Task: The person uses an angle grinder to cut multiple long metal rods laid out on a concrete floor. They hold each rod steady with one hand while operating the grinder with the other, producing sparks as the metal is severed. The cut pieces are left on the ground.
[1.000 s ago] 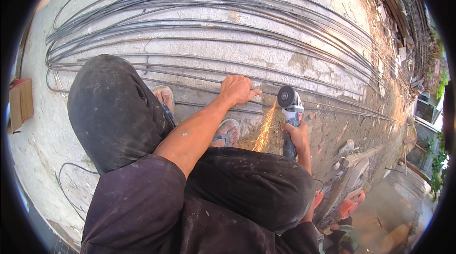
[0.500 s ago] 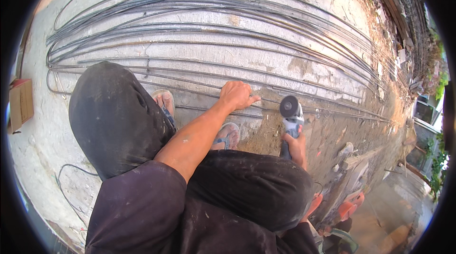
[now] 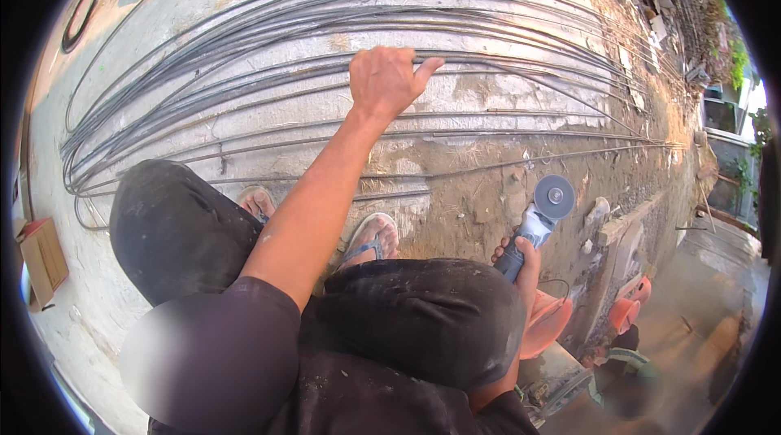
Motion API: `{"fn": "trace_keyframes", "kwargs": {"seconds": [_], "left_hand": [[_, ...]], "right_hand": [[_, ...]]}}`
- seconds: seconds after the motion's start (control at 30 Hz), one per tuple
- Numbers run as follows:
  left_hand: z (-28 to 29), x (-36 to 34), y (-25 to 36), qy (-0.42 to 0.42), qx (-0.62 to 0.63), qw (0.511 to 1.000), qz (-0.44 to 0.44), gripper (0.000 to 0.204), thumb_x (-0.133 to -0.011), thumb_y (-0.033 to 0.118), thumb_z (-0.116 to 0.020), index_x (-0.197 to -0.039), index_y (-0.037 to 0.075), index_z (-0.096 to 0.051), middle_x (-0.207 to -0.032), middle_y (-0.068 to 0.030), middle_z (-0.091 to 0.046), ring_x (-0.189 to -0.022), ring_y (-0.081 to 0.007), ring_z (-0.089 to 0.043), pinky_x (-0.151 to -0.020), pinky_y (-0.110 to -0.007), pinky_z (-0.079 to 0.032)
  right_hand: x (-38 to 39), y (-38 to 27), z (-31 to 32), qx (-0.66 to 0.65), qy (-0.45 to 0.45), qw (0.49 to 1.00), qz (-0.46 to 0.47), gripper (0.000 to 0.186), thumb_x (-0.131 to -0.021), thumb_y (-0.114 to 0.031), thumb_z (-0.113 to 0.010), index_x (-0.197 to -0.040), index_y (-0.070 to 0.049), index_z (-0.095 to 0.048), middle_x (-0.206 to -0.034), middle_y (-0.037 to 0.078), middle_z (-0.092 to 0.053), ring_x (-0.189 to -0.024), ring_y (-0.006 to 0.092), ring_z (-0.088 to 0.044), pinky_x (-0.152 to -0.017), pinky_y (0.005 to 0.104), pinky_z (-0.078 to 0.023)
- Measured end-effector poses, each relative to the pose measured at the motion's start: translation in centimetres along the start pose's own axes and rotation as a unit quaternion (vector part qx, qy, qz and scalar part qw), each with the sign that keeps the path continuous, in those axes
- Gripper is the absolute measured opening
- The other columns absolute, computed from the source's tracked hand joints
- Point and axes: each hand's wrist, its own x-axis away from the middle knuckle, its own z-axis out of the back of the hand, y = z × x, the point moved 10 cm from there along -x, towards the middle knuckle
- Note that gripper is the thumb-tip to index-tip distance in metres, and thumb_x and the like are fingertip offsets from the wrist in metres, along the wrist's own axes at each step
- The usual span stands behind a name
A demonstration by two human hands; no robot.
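I am squatting over a bundle of long thin steel rods [image 3: 244, 69] that lie curved across the concrete ground. My left hand [image 3: 389, 81] is stretched far forward, its fingers curled over one rod near the middle of the bundle, thumb pointing right. Low beside my right knee, my right hand [image 3: 521, 260] grips the dark handle of a grey angle grinder [image 3: 538, 224]. The grinder's round disc [image 3: 555, 195] is held above bare dirt, clear of the rods. My sandalled feet [image 3: 370, 236] rest on the nearest rods.
A cardboard box [image 3: 41, 260] sits at the left edge. Orange plastic objects [image 3: 545, 325] lie behind my right side. Rubble and broken bricks [image 3: 610, 228] line the right edge of the slab. A dark hose [image 3: 89, 4] loops at the top left.
My left hand left the near rods beside the grinder and reached forward to a farther rod. The grinder pulled back off the rods, and the sparks or dust at the disc are gone.
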Motion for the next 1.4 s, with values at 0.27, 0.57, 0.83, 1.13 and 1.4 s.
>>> {"fn": "trace_keyframes", "kwargs": {"seconds": [0.27, 0.57, 0.83, 1.13, 1.4], "left_hand": [[-10.0, 10.7, -5.2, -0.270, 0.042, 0.942, 0.194, 0.063, -0.095, 0.058, -0.077, -0.121, 0.001, -0.073, -0.102, -0.0207, -0.077, -0.103, -0.0337, -0.073, -0.096, -0.048, -0.059], [-13.2, 11.6, -3.3, -0.455, 0.007, 0.890, -0.003, 0.056, -0.097, 0.054, -0.075, -0.109, 0.000, -0.078, -0.102, -0.0243, -0.078, -0.104, -0.0340, -0.074, -0.091, -0.049, -0.058], [8.8, -4.9, 1.9, 0.054, -0.012, 0.998, 0.004, 0.054, -0.102, 0.061, -0.066, -0.087, 0.011, -0.080, -0.068, -0.0057, -0.071, -0.063, -0.0204, -0.067, -0.059, -0.041, -0.049], [-0.5, -1.6, 3.5, -0.318, -0.056, 0.946, -0.029, 0.047, -0.099, 0.058, -0.072, -0.105, 0.013, -0.085, -0.096, -0.0131, -0.082, -0.084, -0.0225, -0.074, -0.091, -0.042, -0.060], [-8.1, 6.8, -8.9, -0.160, -0.056, 0.982, 0.085, 0.034, -0.097, 0.036, -0.078, -0.119, 0.010, -0.079, -0.125, -0.0151, -0.073, -0.121, -0.0338, -0.067, -0.103, -0.051, -0.054]], "right_hand": [[1.2, 0.4, 3.3, 0.032, 0.027, 0.999, 0.012, 0.034, -0.090, -0.014, -0.072, -0.116, 0.000, -0.056, -0.084, 0.013, -0.068, -0.063, 0.0240, -0.068, -0.056, 0.0377, -0.059], [-0.2, 3.1, 1.2, 0.014, 0.002, 1.000, -0.008, 0.033, -0.089, -0.014, -0.073, -0.115, -0.001, -0.058, -0.083, 0.013, -0.069, -0.063, 0.0242, -0.070, -0.056, 0.0382, -0.060], [-0.2, 1.5, 2.9, -0.008, 0.016, 1.000, 0.015, 0.033, -0.091, -0.015, -0.073, -0.114, -0.001, -0.055, -0.085, 0.013, -0.069, -0.065, 0.0253, -0.070, -0.056, 0.0397, -0.061], [-0.2, 0.9, 5.2, -0.091, 0.063, 0.993, 0.042, 0.033, -0.092, -0.020, -0.074, -0.112, -0.001, -0.055, -0.085, 0.014, -0.069, -0.066, 0.0246, -0.070, -0.057, 0.0394, -0.063], [-0.2, 1.9, 4.7, -0.033, 0.036, 0.999, 0.012, 0.038, -0.093, -0.022, -0.074, -0.120, -0.002, -0.057, -0.087, 0.012, -0.068, -0.066, 0.0233, -0.069, -0.059, 0.0382, -0.061]]}}
